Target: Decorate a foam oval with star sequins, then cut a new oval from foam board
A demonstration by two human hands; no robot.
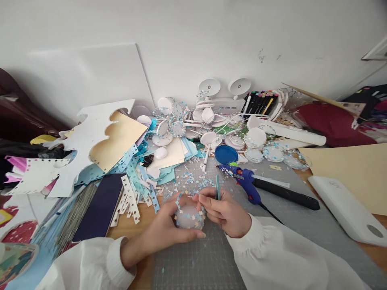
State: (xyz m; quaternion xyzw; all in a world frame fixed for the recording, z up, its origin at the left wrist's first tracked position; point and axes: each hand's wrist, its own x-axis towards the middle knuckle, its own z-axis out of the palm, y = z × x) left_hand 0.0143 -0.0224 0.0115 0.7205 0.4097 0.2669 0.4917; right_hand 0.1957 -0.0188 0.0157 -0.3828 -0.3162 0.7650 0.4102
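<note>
Near the front of the grey cutting mat [193, 270], my left hand [165, 225] is wrapped round a small whitish round piece [190, 219] edged with white and pale blue paper flowers. My right hand [225, 211] is closed at its upper right edge, fingertips pinched beside the flowers, with teal tweezers [218, 187] standing up between its fingers. Whatever is between the fingertips is too small to name. Loose tiny paper flowers [190, 179] lie scattered on the mat just beyond both hands.
A blue glue gun [248, 185] and a black-handled tool [287, 195] lie right of my hands, near a blue lid [226, 154]. White discs with beaded wire [208, 117] pile up behind. Punched paper strips [128, 201] and a dark phone-like slab [99, 207] are left; a white device [347, 209] lies far right.
</note>
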